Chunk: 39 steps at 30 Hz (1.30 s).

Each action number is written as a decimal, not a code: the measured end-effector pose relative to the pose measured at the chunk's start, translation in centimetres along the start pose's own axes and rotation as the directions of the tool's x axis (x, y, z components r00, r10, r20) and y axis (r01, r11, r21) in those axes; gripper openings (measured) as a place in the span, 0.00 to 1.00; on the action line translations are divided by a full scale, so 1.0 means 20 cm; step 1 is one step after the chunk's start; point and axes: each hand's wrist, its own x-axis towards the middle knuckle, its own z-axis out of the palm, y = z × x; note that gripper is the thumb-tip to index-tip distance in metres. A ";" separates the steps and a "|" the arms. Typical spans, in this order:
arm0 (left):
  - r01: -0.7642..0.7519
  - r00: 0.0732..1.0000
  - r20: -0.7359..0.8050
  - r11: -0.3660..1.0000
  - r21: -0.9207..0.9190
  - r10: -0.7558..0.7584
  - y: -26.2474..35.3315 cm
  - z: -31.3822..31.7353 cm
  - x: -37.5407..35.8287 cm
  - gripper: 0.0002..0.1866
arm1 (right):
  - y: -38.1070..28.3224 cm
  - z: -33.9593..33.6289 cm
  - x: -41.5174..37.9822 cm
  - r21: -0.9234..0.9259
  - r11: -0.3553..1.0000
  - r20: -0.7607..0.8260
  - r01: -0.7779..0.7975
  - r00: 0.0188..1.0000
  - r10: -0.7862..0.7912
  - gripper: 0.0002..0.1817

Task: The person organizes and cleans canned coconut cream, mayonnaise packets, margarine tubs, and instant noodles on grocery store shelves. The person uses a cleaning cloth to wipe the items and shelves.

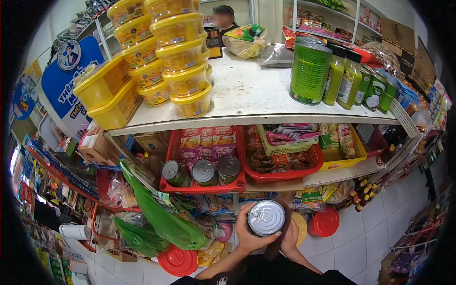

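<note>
My left hand (245, 233) is wrapped around a tin can (267, 218), which stands upright with its silver pull-tab lid facing me. To its right, my right hand (290, 239) is closed on a dark brown cloth (276, 245) that hangs beside the can; part of those fingers is hidden behind it. Just beyond my hands, a red basket (204, 189) on the lower shelf holds three cans with similar lids (204, 171), in front of purple and orange snack packets (209, 145).
Stacked yellow tubs (183, 61) stand on the white top shelf (232, 95). At its right are a large green can (310, 71), green bottles (349, 80) and smaller cans. Green plastic bags (156, 213) hang at left. Red lids (325, 221) sit low down. A person (224, 19) is behind the shelf.
</note>
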 end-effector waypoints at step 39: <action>-0.025 0.828 -0.432 0.793 0.609 0.358 -0.65 -0.04 0.77 0.52 | 0.40 -0.64 0.87 -0.665 0.595 -0.014 0.451 0.789 -0.614 0.34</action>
